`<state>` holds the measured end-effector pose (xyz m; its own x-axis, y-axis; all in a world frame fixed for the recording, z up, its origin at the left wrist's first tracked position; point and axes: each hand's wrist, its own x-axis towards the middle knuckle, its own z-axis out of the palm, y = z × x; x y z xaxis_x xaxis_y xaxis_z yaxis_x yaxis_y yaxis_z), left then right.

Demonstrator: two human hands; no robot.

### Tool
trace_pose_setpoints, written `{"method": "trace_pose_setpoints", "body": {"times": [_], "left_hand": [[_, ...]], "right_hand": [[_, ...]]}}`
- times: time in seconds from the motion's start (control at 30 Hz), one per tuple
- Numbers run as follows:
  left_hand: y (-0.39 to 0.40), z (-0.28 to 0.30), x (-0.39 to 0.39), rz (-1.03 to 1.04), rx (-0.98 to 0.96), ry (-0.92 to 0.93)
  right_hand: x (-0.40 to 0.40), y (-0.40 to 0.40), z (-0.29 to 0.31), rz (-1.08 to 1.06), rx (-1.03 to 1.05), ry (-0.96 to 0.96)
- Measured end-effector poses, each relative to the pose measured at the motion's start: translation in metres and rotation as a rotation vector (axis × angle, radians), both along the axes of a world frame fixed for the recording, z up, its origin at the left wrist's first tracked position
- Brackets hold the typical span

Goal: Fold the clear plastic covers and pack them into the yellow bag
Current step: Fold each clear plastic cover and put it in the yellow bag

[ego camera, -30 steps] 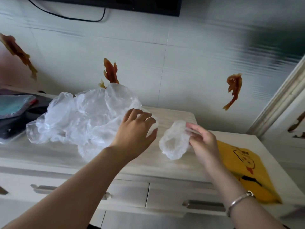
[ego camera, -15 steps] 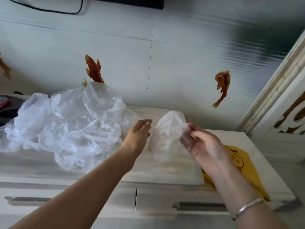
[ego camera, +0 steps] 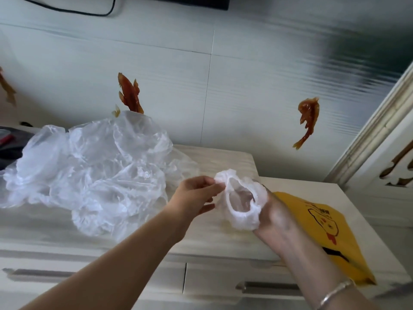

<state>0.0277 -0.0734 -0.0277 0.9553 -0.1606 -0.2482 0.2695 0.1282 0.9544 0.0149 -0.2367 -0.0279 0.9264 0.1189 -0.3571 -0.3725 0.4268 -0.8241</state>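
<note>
The left hand pinches the gathered, frilled rim of a small clear plastic cover with an elastic edge, thumb and fingertips closed on the rim at its upper left. The right hand holds the same cover from the other side, its fingers tucked in behind the film and partly hidden by it, curled round the lower right of the rim. Between the two hands the cover is held above the front of the cabinet top, its round mouth opening toward the camera and slightly leftward. The opening is stretched into an oval whose long axis runs from the upper left down to the lower right. A silver bangle circles the right wrist.

Just right of the right hand, a flat yellow plastic bag printed with a cartoon figure lies on the lower white cabinet top, its long side running toward the front right corner. Left of the hands, a loose heap of crumpled clear plastic covers sits on the pale wood-grain cabinet top. Drawer fronts with long metal handles run below. Behind stands a white tiled wall bearing orange fish decorations, a black cable looping near the top.
</note>
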Motion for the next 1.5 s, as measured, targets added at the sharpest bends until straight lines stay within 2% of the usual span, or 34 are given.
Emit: {"method": "trace_pose_setpoints", "body": {"times": [0.1,0.33,0.53,0.67,0.83,1.0,1.03,1.1,1.2,1.27,1.37,1.43,1.5], "left_hand": [[0.002,-0.005,0.005,0.124,0.052,-0.005],[0.001,-0.014,0.010,0.240,0.121,-0.021],[-0.015,-0.010,0.011,0.252,0.241,-0.129],[-0.020,-0.009,0.012,0.241,0.320,-0.215],[-0.015,-0.017,0.011,0.268,0.513,-0.295],[-0.012,-0.028,0.008,0.153,0.763,-0.340],[-0.011,-0.031,0.009,0.128,0.781,-0.312],[-0.011,-0.031,0.011,0.102,0.693,-0.177],[-0.011,-0.024,0.012,0.047,0.478,0.067],[-0.013,-0.023,0.013,-0.033,0.425,0.144],[-0.013,-0.033,0.015,0.002,0.486,0.060],[-0.013,-0.035,0.015,0.110,0.615,-0.079],[-0.015,-0.031,0.012,0.214,0.663,-0.216]], "right_hand": [[0.004,0.001,-0.005,0.001,-0.060,0.073],[-0.001,0.009,-0.012,0.075,-0.468,-0.074],[0.001,0.007,-0.015,0.113,-0.501,-0.071],[0.004,0.000,-0.022,-0.040,-0.592,-0.060],[0.012,-0.023,-0.023,-0.318,-0.522,0.020],[0.012,-0.029,-0.025,-0.340,-0.927,-0.138],[0.012,-0.031,-0.025,-0.337,-0.987,-0.171],[0.014,-0.034,-0.027,-0.280,-1.042,-0.188],[0.018,-0.034,-0.029,-0.136,-1.027,-0.073],[0.020,-0.033,-0.030,-0.114,-0.916,0.028],[0.021,-0.031,-0.028,-0.102,-0.713,0.076],[0.022,-0.031,-0.030,-0.101,-0.674,0.051],[0.023,-0.029,-0.038,-0.148,-0.682,0.018]]}}
